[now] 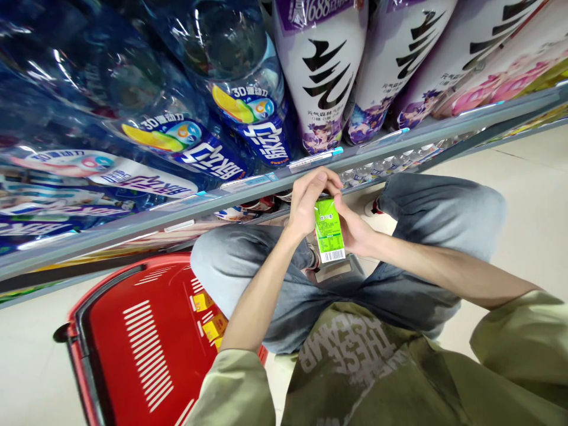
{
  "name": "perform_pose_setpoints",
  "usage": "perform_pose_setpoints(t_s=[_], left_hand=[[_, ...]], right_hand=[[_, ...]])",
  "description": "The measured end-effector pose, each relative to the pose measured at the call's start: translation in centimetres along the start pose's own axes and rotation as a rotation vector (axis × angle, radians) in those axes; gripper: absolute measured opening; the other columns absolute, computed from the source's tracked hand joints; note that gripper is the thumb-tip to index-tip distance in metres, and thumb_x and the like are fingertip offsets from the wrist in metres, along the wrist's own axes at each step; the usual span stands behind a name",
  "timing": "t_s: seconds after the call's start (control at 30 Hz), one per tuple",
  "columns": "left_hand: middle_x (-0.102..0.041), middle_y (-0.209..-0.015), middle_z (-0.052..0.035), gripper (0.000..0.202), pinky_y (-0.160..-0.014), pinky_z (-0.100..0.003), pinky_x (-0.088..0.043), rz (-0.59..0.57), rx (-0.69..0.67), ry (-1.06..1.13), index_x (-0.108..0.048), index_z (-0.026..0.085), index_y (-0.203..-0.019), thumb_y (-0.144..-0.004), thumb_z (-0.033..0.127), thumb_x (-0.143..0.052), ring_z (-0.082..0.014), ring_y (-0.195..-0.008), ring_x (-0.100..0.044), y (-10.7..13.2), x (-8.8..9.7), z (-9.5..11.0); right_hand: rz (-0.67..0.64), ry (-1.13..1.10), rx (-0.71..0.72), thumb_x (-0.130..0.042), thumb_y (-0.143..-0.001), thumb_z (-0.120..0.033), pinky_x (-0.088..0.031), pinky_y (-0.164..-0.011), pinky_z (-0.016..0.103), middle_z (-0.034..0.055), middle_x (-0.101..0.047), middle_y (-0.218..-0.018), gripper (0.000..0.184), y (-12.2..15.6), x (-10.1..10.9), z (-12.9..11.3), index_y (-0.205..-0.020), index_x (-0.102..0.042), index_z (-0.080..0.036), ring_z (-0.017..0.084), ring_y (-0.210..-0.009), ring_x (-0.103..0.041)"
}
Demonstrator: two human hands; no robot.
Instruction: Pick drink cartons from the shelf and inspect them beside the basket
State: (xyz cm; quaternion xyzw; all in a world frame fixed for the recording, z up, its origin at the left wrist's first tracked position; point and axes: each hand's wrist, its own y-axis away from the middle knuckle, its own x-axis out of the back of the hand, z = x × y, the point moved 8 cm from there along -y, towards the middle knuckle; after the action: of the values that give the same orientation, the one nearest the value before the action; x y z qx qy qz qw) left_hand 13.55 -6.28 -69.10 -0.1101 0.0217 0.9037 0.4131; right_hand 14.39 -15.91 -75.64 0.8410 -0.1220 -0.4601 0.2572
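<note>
A small green drink carton (329, 234) with a white barcode strip at its lower end is held between my two hands, in front of the shelf edge. My left hand (308, 198) is on its left side, its fingers bent over the top end. From the other side, my right hand (352, 225) is closed around the carton with the thumb along its right edge. Most of the right fingers are hidden behind the carton.
Drink shelves (275, 186) run across the front, with blue bottles (177, 139) on the left and white-purple bottles (326, 71) farther right. A red shopping basket (110, 331) holding yellow packs (215, 327) stands at my left. My bent knees flank my hands.
</note>
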Motion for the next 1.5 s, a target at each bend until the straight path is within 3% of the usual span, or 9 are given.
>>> perform_pose_setpoints(t_s=[0.23,0.57,0.9,1.13,1.5], left_hand=[[-0.068,-0.076,-0.0063,0.048,-0.060,-0.032,-0.048,-0.030,0.001,0.013,-0.071,0.020,-0.082,-0.099,0.062,-0.056,-0.0200,-0.069,-0.064,0.0,-0.2,-0.1],[-0.066,-0.069,-0.0049,0.047,-0.062,-0.032,-0.047,-0.107,0.030,0.007,-0.074,0.019,-0.086,-0.100,0.060,-0.056,-0.0185,-0.063,-0.061,-0.1,-0.4,-0.5],[-0.068,-0.078,-0.0062,0.041,-0.066,-0.032,-0.047,-0.211,0.085,0.052,-0.074,0.018,-0.089,-0.099,0.055,-0.058,-0.0199,-0.071,-0.063,-0.2,-1.1,-0.8],[-0.071,-0.090,-0.0077,0.039,-0.072,-0.032,-0.050,-0.216,0.103,0.021,-0.073,0.018,-0.091,-0.099,0.053,-0.058,-0.0201,-0.079,-0.065,-0.3,-0.9,-1.3],[-0.072,-0.094,-0.0075,0.036,-0.078,-0.033,-0.050,-0.228,0.075,-0.097,-0.073,0.017,-0.094,-0.101,0.047,-0.053,-0.0215,-0.084,-0.065,-0.3,-0.8,-1.0]], right_hand=[[0.009,-0.023,0.005,-0.072,-0.084,-0.077,-0.058,-0.079,0.038,0.0033,-0.075,-0.094,0.059,0.2,-0.5,-0.3,-0.111,-0.067,-0.025,0.026,-0.095,-0.070],[0.013,-0.039,-0.007,-0.073,-0.085,-0.076,-0.058,-0.078,0.037,0.0029,-0.075,-0.091,0.057,0.3,-0.8,-0.4,-0.111,-0.068,-0.025,0.026,-0.093,-0.071],[0.048,-0.025,0.025,-0.075,-0.085,-0.072,-0.059,-0.079,0.037,0.0023,-0.075,-0.093,0.053,0.2,-0.2,-0.4,-0.111,-0.067,-0.026,0.026,-0.098,-0.070],[0.051,-0.030,0.036,-0.073,-0.088,-0.070,-0.058,-0.080,0.037,0.0025,-0.075,-0.097,0.051,0.2,-0.1,-0.5,-0.114,-0.067,-0.026,0.026,-0.098,-0.069],[0.031,-0.043,0.027,-0.077,-0.085,-0.068,-0.057,-0.080,0.035,0.0015,-0.074,-0.095,0.050,0.3,0.0,-0.4,-0.110,-0.067,-0.026,0.025,-0.098,-0.069]])
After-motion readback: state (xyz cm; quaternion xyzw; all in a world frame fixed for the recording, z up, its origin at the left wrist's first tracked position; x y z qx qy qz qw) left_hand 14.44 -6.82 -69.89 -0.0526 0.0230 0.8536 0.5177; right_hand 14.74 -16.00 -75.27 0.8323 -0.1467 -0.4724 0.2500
